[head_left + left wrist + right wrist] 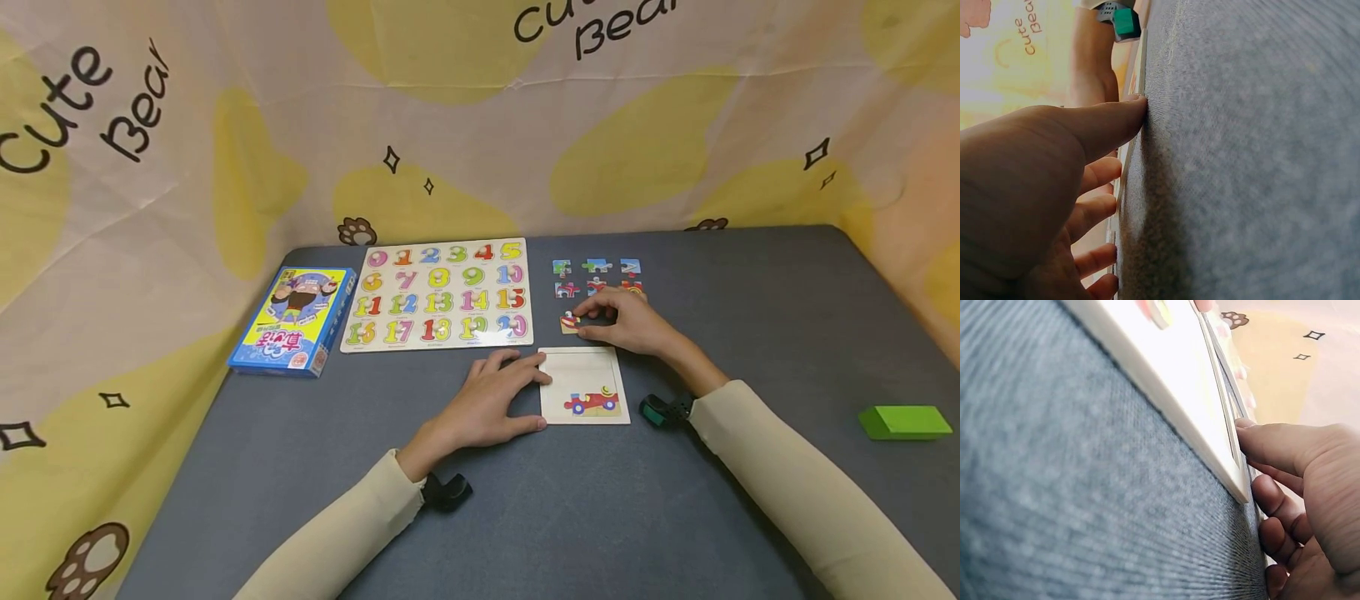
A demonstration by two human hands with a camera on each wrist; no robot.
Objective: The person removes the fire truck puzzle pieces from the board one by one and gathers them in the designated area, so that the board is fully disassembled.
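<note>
A square white puzzle tray [573, 367] lies on the table, with joined pieces showing a red vehicle [592, 403] at its lower right. My left hand [487, 400] rests at the tray's left side, fingers spread, thumb and fingertips touching its edge. Beyond the tray, my right hand [626, 321] pinches a jigsaw piece [569, 323] between thumb and index finger; the piece is still low at the tabletop. Several loose jigsaw pieces [597, 266] lie in rows behind that hand, which partly covers some. In the right wrist view, the thumb [1272, 440] hides the piece.
A number puzzle board [442, 293] lies left of the loose pieces. Beside it is a blue and yellow box [292, 321]. A green block [905, 422] sits at the far right of the grey table [750, 300]. A patterned cloth [465, 125] hangs behind.
</note>
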